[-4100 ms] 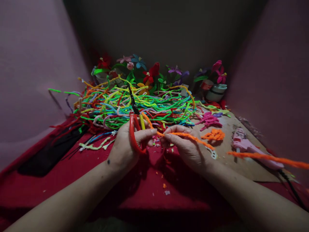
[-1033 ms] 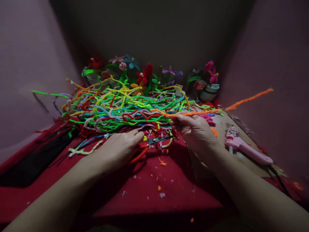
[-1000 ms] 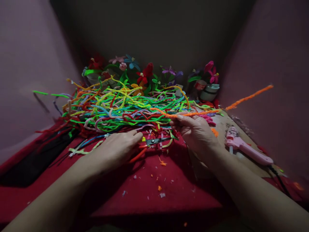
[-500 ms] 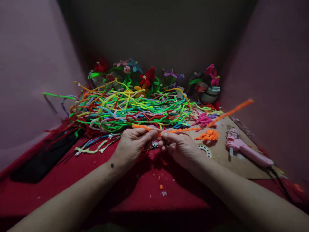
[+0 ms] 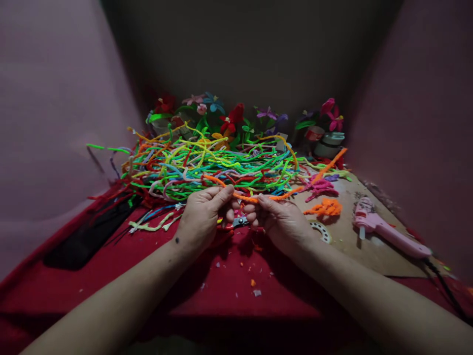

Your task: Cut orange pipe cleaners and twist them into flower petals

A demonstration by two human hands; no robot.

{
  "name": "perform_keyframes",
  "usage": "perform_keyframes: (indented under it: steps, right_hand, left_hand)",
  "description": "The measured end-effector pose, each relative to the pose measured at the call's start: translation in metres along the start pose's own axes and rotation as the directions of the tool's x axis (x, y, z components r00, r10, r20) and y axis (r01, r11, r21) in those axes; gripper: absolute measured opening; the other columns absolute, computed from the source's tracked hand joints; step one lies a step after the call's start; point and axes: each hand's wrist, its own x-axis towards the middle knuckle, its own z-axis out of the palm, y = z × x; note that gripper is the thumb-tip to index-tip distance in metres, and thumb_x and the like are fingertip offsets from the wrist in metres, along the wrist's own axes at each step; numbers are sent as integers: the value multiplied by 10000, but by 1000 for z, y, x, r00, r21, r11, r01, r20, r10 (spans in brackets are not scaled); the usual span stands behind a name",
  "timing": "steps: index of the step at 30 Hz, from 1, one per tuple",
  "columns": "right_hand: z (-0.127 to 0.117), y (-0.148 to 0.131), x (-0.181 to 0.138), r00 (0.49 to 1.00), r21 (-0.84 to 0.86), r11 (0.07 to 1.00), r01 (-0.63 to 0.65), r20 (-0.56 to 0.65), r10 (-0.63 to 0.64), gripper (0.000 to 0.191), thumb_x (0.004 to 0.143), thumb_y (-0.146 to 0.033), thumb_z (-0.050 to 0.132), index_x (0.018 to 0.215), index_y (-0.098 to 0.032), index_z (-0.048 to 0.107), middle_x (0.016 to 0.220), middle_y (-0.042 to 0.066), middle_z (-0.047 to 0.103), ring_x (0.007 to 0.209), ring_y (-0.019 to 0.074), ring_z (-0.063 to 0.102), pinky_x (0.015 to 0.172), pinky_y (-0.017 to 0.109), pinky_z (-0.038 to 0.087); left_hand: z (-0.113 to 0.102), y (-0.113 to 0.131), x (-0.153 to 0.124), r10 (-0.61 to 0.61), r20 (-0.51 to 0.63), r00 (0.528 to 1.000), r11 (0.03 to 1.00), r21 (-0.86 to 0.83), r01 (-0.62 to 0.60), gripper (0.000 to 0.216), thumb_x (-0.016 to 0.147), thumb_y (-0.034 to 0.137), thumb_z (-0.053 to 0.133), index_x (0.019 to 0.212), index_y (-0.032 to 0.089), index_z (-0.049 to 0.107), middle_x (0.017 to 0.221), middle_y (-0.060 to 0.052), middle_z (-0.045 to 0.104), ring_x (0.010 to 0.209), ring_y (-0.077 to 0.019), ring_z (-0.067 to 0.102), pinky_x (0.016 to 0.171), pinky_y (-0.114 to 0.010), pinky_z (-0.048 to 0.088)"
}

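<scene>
From my station I have the left hand (image 5: 202, 211) and right hand (image 5: 281, 221) both pinching the orange pipe cleaner (image 5: 284, 196); scissors (image 5: 241, 222) show just below, partly hidden.

The orange stem (image 5: 247, 199) looks fuzzy, the glue gun (image 5: 392, 231) smooth plastic, the red cover (image 5: 281, 301) matt cloth.

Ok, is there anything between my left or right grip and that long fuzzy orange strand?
Nothing visible: your left grip and right grip both pinch the long fuzzy orange strand directly. The metal scissors with red-and-yellow handles, partly hidden, show just below it, not in between.
</scene>
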Motion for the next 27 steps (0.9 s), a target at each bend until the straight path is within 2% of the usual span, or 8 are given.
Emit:
perform_keyframes:
  steps: [4,8,12,20,22,24,26,27]
  right_hand:
    - [-2,-1,2,999,-34,998,45,-21,-46,152,695,-262,688,731,-115,677,666,58,682,558,112,608,540,219,454]
    - [0,1,-1,999,-111,993,38,26,-35,210,649,-207,724,846,-147,683,719,41,690,616,109,614,607,225,461]
    - [2,2,-3,997,-157,986,49,59,-40,147,663,-218,701,786,-137,693,702,29,671,617,110,595,643,248,466]
    - [5,-2,-3,998,-98,995,-9,66,16,95,671,-210,670,706,-123,684,617,24,648,547,95,572,528,203,438]
    - [5,-2,-3,998,-98,995,-16,62,22,98,671,-218,672,697,-124,686,603,22,647,520,88,562,499,194,427]
    - [4,-3,-2,999,-90,996,-5,47,10,95,657,-216,686,690,-127,688,601,20,649,515,89,561,504,199,439]
    - [2,-4,-1,1000,-84,996,25,17,-23,90,643,-211,698,682,-130,690,598,20,651,523,98,571,525,216,462]
    - [1,-5,0,999,-88,995,47,-1,-47,87,640,-209,700,680,-132,690,595,20,652,528,104,577,533,224,470]
  left_hand:
    - [-3,-3,3,-14,-28,1000,993,-117,11,208,690,316,673,680,124,593,593,20,585,413,-19,440,399,-133,322]
    - [1,-6,0,-54,12,998,989,-137,56,221,686,324,678,670,125,584,539,31,548,390,-18,416,380,-136,305]
    - [5,-6,-4,-128,50,990,972,-190,136,211,679,307,686,665,133,566,486,47,506,358,-17,387,368,-140,286]
    - [5,-9,-3,-202,265,943,936,-232,266,314,742,342,614,544,142,474,383,55,411,319,-27,314,358,-167,215]
    - [3,-9,-2,-212,288,934,948,-172,268,329,747,385,596,556,148,472,392,57,399,321,-30,295,364,-175,211]
    - [-1,-5,0,-207,241,948,973,-46,224,337,751,444,567,598,158,476,427,60,406,336,-37,301,378,-181,227]
    - [-9,3,2,-103,141,985,977,202,73,331,748,480,545,654,168,487,482,55,439,380,-51,342,406,-187,258]
    - [-14,7,4,-24,125,992,928,372,-24,325,741,487,545,675,173,493,512,50,462,412,-62,371,424,-191,273]
